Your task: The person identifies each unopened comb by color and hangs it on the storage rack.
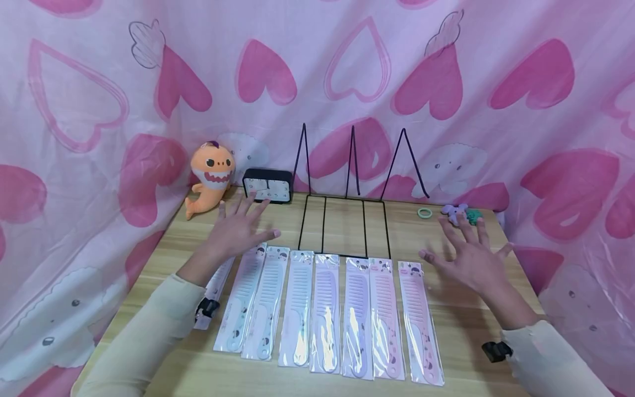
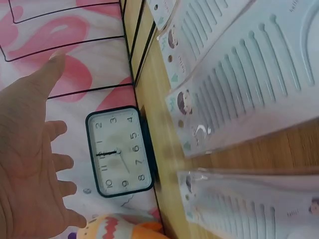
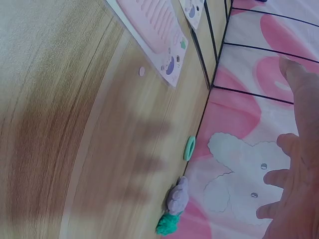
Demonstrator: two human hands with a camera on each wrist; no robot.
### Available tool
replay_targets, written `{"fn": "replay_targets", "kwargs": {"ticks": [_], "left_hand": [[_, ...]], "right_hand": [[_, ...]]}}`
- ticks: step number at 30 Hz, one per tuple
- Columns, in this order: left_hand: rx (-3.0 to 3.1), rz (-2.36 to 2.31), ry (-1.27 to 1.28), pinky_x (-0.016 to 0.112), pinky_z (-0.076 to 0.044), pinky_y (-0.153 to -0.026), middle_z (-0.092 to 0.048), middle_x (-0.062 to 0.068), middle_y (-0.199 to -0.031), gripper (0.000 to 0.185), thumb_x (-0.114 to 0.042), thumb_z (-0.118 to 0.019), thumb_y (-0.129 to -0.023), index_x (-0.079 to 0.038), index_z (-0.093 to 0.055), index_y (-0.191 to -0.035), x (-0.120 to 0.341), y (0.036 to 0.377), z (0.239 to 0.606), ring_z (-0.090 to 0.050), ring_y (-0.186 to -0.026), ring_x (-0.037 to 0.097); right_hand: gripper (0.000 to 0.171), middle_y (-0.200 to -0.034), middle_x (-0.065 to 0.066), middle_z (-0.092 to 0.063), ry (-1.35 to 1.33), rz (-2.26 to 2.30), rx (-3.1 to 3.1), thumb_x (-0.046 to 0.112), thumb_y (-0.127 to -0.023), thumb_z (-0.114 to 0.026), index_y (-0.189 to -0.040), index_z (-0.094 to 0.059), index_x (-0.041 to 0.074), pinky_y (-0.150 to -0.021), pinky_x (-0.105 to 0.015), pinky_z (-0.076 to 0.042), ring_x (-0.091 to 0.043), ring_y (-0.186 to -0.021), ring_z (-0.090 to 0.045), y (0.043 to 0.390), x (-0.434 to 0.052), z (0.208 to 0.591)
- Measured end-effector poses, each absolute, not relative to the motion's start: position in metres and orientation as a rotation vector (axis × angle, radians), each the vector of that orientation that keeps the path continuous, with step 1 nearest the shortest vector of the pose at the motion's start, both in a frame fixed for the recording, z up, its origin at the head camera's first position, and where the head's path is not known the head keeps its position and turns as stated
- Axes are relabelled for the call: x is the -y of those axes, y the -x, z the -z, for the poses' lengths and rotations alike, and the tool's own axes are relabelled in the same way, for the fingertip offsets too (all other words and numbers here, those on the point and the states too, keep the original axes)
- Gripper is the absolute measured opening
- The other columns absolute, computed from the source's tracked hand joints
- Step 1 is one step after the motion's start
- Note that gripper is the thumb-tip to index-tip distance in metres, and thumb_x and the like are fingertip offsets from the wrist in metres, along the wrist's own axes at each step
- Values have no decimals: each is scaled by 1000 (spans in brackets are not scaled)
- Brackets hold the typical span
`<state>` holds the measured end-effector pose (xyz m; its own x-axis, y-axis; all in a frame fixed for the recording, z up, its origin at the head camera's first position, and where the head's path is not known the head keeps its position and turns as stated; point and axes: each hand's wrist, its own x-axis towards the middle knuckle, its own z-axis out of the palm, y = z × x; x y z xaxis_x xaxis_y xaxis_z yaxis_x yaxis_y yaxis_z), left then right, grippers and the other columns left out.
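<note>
Both hands hover over the table with fingers spread, holding nothing. My left hand (image 1: 237, 229) is above the left end of a row of packaged combs, near the clock (image 1: 268, 186); the left wrist view shows its palm beside the clock. My right hand (image 1: 475, 259) is to the right of the row, near the small purple and green toys (image 1: 460, 214). Several combs in clear sleeves lie side by side: a mint comb (image 1: 268, 300), a purple comb (image 1: 356, 320) and a pink comb (image 1: 420, 322) among them. The left forearm partly hides the leftmost package (image 1: 218, 286).
Behind the combs stands a black wire rack (image 1: 344, 199) with upright pointed loops. An orange shark plush (image 1: 212, 173) sits at the back left. A green ring (image 1: 424, 213) lies at the back right. A pink heart-print curtain (image 1: 317, 66) hangs around the wooden table (image 1: 461, 342).
</note>
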<state>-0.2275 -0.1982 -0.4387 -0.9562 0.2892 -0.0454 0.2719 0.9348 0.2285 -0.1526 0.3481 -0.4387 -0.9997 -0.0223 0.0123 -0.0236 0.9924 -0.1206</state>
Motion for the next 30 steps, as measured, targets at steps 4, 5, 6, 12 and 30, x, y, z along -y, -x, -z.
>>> {"fn": "replay_targets", "kwargs": {"ticks": [4,5,6,12,30], "left_hand": [[-2986,-378,-486,83,0,-132,-5,14,-189,98,-80,-53,-103,-30,-16,-179,191,235,446,6,-173,47],[-2982,-381,-503,83,-2,-132,-6,13,-189,97,-80,-52,-103,-31,-16,-179,189,238,449,4,-173,48],[-2977,-384,-523,83,-5,-132,-7,13,-189,97,-80,-51,-104,-31,-17,-179,187,240,451,2,-173,48],[-2918,-413,-631,80,-8,-134,-12,13,-188,91,-76,-50,-107,-28,-21,-179,171,250,465,-7,-173,50],[-2767,-419,-735,79,-12,-134,-18,17,-186,75,-50,-53,-116,-15,-27,-177,135,281,507,-10,-172,50]], "right_hand": [[108,-187,-18,-1,-55,-198,3123,90,-97,-49,-179,-4,37,-97,-107,8,-60,-167,13,154,-346,438],[108,-187,-18,-2,-61,-200,3122,89,-97,-49,-179,-4,37,-98,-107,8,-60,-167,13,154,-346,438],[107,-187,-18,-3,-66,-202,3121,89,-97,-50,-179,-4,37,-98,-107,8,-60,-167,12,154,-345,439],[108,-187,-19,-8,-87,-214,3114,89,-96,-51,-179,-6,36,-100,-105,10,-62,-167,8,153,-343,442],[108,-185,-23,-13,-110,-220,3141,89,-95,-53,-178,-21,27,-102,-105,10,-63,-167,0,148,-336,452]]}}
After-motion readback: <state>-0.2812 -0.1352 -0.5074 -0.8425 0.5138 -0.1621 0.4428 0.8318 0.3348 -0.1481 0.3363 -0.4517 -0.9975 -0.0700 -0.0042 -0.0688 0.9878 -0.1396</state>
